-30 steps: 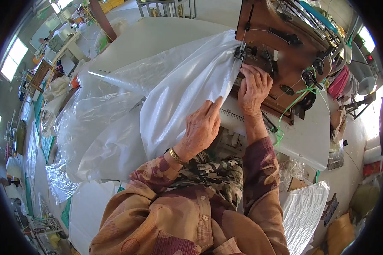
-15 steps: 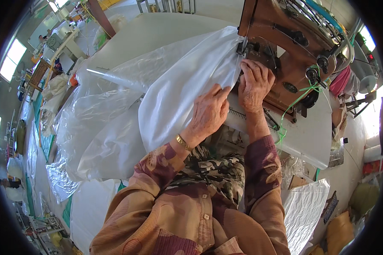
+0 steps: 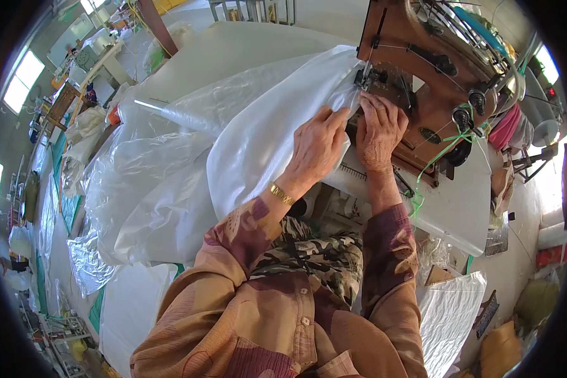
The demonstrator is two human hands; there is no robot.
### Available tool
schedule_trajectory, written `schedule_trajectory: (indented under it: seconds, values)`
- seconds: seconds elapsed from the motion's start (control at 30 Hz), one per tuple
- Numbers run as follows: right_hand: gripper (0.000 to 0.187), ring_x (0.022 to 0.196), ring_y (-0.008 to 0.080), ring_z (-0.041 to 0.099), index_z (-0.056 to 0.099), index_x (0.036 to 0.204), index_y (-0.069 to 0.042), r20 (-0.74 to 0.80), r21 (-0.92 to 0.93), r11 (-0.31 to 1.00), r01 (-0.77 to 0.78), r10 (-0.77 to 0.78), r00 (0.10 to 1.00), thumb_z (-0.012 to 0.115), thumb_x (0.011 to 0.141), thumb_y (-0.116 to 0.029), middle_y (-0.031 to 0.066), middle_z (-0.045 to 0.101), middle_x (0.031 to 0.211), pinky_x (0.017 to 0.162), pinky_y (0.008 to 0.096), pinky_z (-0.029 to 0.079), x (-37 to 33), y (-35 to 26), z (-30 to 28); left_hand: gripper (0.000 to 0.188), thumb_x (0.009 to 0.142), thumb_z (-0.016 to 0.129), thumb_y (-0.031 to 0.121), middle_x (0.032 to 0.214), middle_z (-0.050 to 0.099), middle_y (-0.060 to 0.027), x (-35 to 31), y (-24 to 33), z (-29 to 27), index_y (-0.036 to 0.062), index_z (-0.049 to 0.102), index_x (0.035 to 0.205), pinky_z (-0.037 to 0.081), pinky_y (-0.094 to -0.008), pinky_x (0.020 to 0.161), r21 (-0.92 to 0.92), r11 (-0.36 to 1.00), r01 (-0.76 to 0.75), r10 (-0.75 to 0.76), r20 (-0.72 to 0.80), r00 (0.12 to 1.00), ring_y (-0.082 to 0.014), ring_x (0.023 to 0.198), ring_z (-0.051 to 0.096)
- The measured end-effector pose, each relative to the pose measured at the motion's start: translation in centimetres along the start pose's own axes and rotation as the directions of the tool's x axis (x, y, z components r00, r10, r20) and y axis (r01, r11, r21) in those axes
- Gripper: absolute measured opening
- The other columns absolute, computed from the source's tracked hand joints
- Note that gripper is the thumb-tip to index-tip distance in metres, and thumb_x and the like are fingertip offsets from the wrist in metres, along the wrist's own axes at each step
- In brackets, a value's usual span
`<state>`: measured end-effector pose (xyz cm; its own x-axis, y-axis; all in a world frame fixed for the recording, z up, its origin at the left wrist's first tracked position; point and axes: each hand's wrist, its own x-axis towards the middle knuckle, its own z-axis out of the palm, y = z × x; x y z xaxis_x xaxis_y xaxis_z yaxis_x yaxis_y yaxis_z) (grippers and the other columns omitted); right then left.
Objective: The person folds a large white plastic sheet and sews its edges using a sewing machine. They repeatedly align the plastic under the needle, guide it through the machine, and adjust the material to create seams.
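A large white plastic sheet (image 3: 258, 138) spreads over the table, and its gathered edge runs up to the presser foot (image 3: 361, 77) of a brown sewing machine (image 3: 435, 57). My left hand (image 3: 318, 142) is closed on the sheet's edge, its thumb and fingers pinched together just in front of the foot. Close beside it, my right hand (image 3: 381, 129) has its fingers curled down over the edge by the machine's bed. Its fingertips are partly hidden, but they appear to press the same edge.
Clear plastic film (image 3: 145, 189) lies heaped left of the sheet. A green string (image 3: 444, 151) hangs from the machine over the table's near right side. Beside my right arm stands a white woven sheet (image 3: 450, 315). The pale tabletop (image 3: 252, 41) extends behind the sheet.
My left hand has moved up and slightly right, closer to the presser foot, and now bunches the sheet's edge. The right hand stays almost in place.
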<state>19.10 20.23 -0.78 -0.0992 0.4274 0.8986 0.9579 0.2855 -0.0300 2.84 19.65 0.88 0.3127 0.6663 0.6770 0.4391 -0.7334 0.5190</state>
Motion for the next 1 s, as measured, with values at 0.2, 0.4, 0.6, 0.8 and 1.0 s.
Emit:
schedule_trajectory:
  seconds: [0.2,0.4,0.6,0.8,1.0]
  values:
    - [0.043,0.115,0.0215,0.057,0.061,0.119,-0.010,0.017,0.024,1.000,-0.003,0.002,1.000,0.063,0.076,-0.004,0.0012,0.066,0.122,0.098,0.0424,0.037,0.3,-0.5,0.2,0.071,0.083,0.075,0.016,0.144,0.041,-0.0260,-12.3,-1.8,-5.1,-0.0038,0.042,0.142,0.035,-0.0476,0.110,0.098,0.995,0.020,-0.023,0.023,0.999,-0.0428,0.133,0.041]
    - [0.034,0.111,0.0295,0.058,0.058,0.121,-0.004,0.054,-0.041,0.997,-0.062,0.064,0.996,0.061,0.087,-0.005,0.0113,0.065,0.115,0.096,0.0463,0.039,0.2,-4.1,-4.6,0.077,0.079,0.079,0.024,0.145,0.042,-0.0219,-29.8,-9.9,-11.5,0.0024,0.042,0.143,0.034,-0.0508,0.108,0.501,0.772,0.391,-0.456,0.009,0.890,-0.0405,0.131,0.042]
    - [0.014,0.080,0.0311,0.063,0.063,0.106,0.001,0.268,0.404,0.790,-0.462,0.381,0.885,0.057,0.094,-0.004,0.0166,0.065,0.092,0.074,0.0386,0.050,-11.2,-13.2,-6.1,0.060,0.088,0.071,0.024,0.128,0.056,-0.0220,-42.3,-20.6,-12.3,0.0018,0.045,0.137,0.046,-0.0451,0.096,0.280,0.684,0.674,-0.727,0.184,0.661,-0.0388,0.114,0.057]
    - [0.027,0.096,0.0206,0.065,0.061,0.114,0.004,0.371,0.399,0.431,-0.809,0.731,0.573,0.061,0.093,-0.013,0.0152,0.070,0.103,0.086,0.0356,0.050,-19.3,-14.8,3.8,0.022,0.090,0.061,0.014,0.107,0.068,-0.0190,-42.6,-20.0,-8.3,-0.0018,0.066,0.105,0.050,-0.0434,0.081,-0.157,0.788,0.595,-0.610,-0.071,0.789,-0.0342,0.096,0.066]
    - [0.037,0.107,0.0263,0.065,0.061,0.118,0.005,0.681,0.409,0.178,-0.895,0.593,0.429,0.064,0.085,-0.013,0.0161,0.071,0.107,0.092,0.0371,0.049,-21.3,-11.7,11.1,0.025,0.090,0.056,0.010,0.096,0.069,-0.0173,-41.7,-21.8,-9.8,-0.0020,0.066,0.110,0.049,-0.0441,0.079,-0.144,0.652,0.744,-0.704,0.248,0.665,-0.0337,0.092,0.064]
